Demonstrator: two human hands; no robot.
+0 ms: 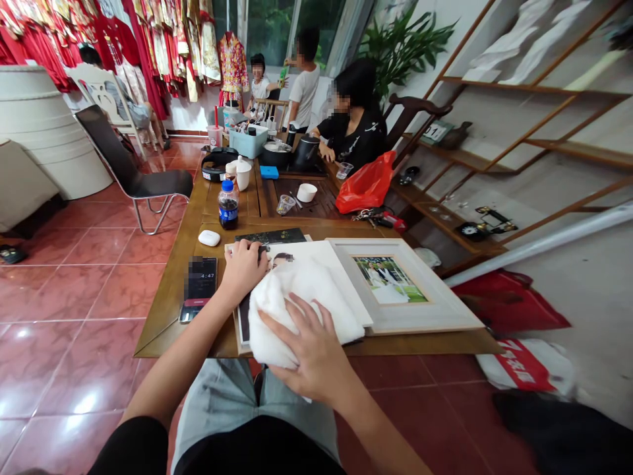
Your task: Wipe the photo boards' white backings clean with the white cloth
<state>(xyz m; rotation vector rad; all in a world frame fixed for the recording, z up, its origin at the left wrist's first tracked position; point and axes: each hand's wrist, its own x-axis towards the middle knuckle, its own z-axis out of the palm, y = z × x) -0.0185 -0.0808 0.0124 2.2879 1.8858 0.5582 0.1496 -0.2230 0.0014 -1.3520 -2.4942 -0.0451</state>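
Observation:
My right hand (310, 349) lies on a white cloth (291, 300), fingers spread and pressing it onto a photo frame (326, 254) at the near edge of the wooden table (173, 290). My left hand (243, 267) rests on the far left corner of that same frame, fingers curled over it. A second white-framed wedding photo (395, 284) lies flat just to the right, touching the first.
A phone (199, 285) and a white earbud case (209, 237) lie left of my hands. Beyond are a cola bottle (228, 204), cups, a tea tray and a red plastic bag (366, 185). A seated person (353, 125) is at the far end. A black chair (133, 171) stands to the left.

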